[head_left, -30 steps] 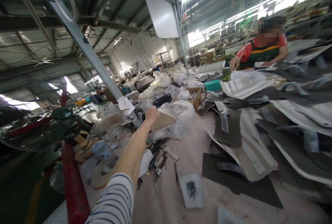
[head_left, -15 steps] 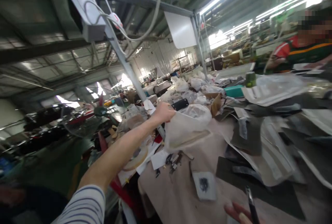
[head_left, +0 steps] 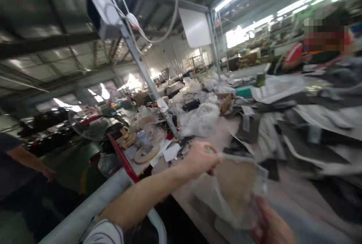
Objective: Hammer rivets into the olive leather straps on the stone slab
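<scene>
My left hand grips the upper edge of a clear plastic bag over the front of the table. Inside or behind the film shows a flat brown piece. At the bag's lower right, my right hand is closed against its edge; motion blurs the fingers, and I cannot see a pen-like tool in them. Behind my left hand lie a white paper piece and small dark bits. A crumpled plastic bag with a black cylindrical object beside it sits further back.
Dark and white flat panels are piled on the right. A slanted metal post rises at the table's left side, near a tape roll and a fan. One person stands at left; another is across the table.
My left hand has come from the back of the table towards me with a plastic bag. My right hand has moved up to the bag; the black pen-like tool in it no longer shows.
</scene>
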### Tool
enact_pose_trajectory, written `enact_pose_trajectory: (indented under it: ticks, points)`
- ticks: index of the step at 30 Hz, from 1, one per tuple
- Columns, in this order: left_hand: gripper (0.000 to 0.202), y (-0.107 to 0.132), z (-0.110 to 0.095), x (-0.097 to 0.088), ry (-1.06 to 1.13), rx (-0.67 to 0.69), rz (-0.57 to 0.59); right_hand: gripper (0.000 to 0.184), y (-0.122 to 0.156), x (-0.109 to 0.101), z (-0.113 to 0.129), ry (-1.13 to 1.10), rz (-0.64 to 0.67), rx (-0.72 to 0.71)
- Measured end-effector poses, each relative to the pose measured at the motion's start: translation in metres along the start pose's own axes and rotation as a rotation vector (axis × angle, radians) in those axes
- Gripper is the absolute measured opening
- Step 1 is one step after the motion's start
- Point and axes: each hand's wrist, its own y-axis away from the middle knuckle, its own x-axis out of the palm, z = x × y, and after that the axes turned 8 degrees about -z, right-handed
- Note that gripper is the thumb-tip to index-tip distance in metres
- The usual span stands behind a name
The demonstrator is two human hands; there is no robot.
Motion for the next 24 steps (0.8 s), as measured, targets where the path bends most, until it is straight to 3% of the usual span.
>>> enact_pose_trajectory:
  ticks: [2,5,10,14,19,24]
  points:
    - [0.009,0.006,-0.009,-0.001,0.099,0.039,-0.017,0.072,0.021,-0.004,0.004,-0.127,-0.141,0.077]
    - [0.012,0.009,-0.003,0.000,0.093,0.019,0.012,0.062,0.029,-0.002,0.016,-0.226,-0.206,0.094]
    - [0.020,0.006,0.042,0.006,-0.125,0.027,0.005,0.053,0.025,0.003,0.019,-0.382,-0.182,0.115]
    - [0.034,0.002,0.070,0.010,-0.372,0.019,0.136,0.055,0.026,0.013,0.020,-0.426,-0.130,0.126]
    - [0.052,0.001,0.084,0.016,-0.511,0.166,0.175,0.052,0.025,0.029,0.026,-0.337,-0.163,0.092]
    - [0.058,0.000,0.083,0.010,-0.664,0.224,0.207,0.039,0.021,0.034,0.027,-0.452,-0.136,0.141]
